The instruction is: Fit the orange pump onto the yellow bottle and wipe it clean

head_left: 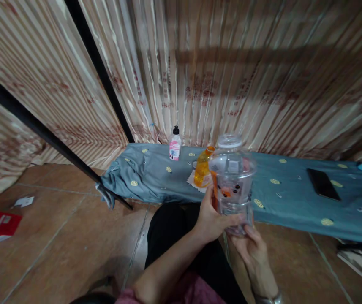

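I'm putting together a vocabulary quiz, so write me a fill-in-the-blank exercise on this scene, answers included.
1. The left hand and right hand grip the clear container; a silvery band circles the ____ wrist.
2. The pink-labelled bottle has a ____ cap.
3. In the picture, the pink-labelled bottle stands ____ of the yellow bottle.

Answers: right; black; left.

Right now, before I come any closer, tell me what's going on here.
Someone is holding a large clear plastic bottle in both hands, the left hand around its side, the right hand at its base. Beyond, on the pineapple-print cloth, are a bottle of orange-yellow liquid and a black-capped bottle; a black smartphone lies to the right.
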`<state>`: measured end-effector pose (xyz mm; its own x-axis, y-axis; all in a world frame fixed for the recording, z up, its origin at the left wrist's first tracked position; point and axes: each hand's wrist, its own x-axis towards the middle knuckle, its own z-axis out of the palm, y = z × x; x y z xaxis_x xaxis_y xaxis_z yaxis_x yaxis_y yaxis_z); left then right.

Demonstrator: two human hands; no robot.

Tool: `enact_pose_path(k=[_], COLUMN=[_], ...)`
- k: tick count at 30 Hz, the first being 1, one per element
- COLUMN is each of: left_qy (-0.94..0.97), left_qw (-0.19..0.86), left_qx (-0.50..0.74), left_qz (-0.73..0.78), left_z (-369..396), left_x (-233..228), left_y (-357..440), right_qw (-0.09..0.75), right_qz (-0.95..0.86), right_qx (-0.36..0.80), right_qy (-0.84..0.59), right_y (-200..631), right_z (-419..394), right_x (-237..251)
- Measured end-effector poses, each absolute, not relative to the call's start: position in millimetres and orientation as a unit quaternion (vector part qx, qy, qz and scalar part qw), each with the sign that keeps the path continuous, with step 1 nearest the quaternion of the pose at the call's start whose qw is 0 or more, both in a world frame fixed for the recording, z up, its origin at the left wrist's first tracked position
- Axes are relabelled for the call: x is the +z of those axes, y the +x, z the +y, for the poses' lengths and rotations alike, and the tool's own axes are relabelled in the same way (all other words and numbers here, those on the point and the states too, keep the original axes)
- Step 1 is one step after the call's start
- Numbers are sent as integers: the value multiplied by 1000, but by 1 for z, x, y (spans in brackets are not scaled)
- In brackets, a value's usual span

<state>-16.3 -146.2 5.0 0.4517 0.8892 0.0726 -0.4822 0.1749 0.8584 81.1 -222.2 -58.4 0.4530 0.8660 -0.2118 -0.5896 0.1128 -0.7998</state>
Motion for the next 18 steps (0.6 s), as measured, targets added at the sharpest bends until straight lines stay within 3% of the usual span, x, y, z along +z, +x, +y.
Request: enact_pose_path(k=[12,15,18], left_qy=[424,495,593], left_qw=[794,755,651], left_qx=[401,393,425], left_qz=[172,175,211], left_z=[-151,-144,-130], left_x=[-4,-5,-9], left_y=[23,18,1], right_qw=[733,730,734], right_qz=[-95,-93,-47], right_qx=[463,457,459], right_qy=[-490,-500,-499], right_y=[112,114,119], right_z=[-254,-251,-250], right_x=[-50,-41,-32])
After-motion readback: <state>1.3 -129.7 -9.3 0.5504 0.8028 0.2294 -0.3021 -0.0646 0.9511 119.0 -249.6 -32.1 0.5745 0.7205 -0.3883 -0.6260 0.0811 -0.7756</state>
